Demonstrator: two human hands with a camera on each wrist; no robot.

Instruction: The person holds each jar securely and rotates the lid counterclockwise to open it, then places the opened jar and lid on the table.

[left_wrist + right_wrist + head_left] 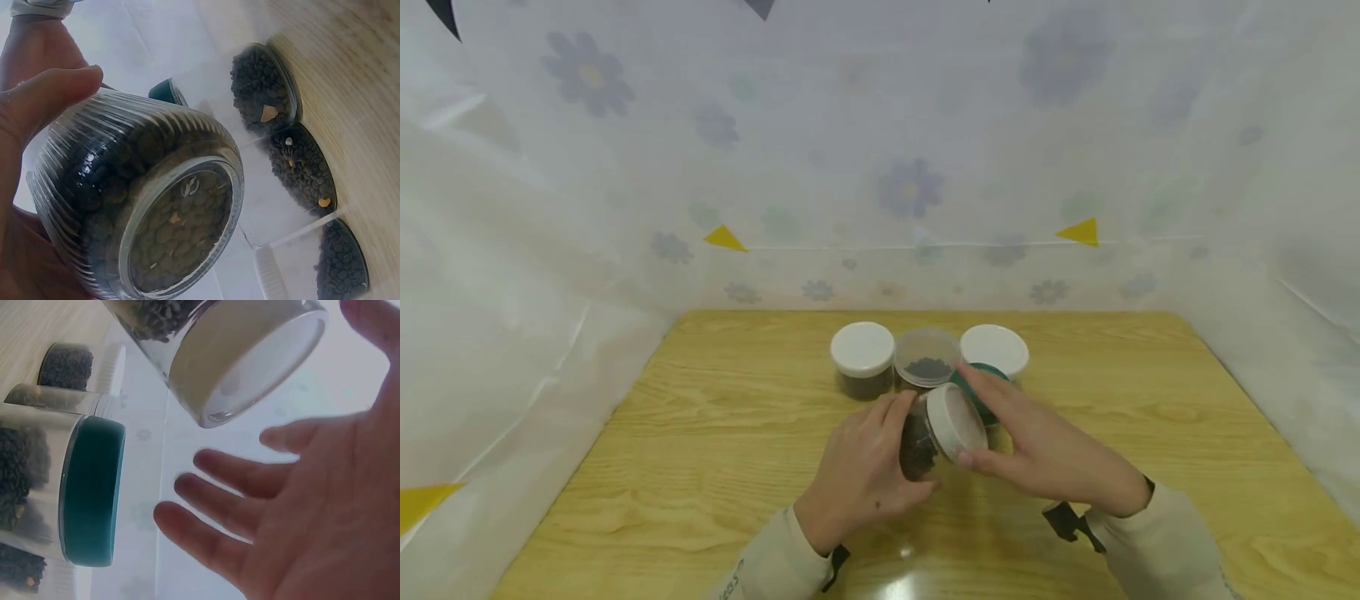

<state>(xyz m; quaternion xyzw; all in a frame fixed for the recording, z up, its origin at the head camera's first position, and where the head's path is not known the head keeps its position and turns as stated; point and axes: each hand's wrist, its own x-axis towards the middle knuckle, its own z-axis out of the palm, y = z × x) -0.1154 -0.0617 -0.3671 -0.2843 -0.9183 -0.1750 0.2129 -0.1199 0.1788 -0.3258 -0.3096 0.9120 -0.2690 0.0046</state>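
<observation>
My left hand (868, 462) grips a ribbed clear jar (917, 446) holding dark pellets. The jar is tilted, its white lid (957, 419) leaning to the right and its base facing the left wrist camera. Close by the lid is my right hand (1045, 442), thumb and fingers spread around it. In the right wrist view the fingers (231, 512) are straight and apart, with a gap to the lid; whether the thumb touches it I cannot tell. Just behind stands a green-lidded jar (94, 490) of dark pellets, partly covered by my right hand in the head view.
Behind, in a row, stand a white-lidded jar (862, 350), a clear-topped jar (927, 346) with few pellets, and another white-lidded jar (995, 346). The wooden table (700, 417) is enclosed by a flowered plastic sheet (910, 125) behind and at the sides.
</observation>
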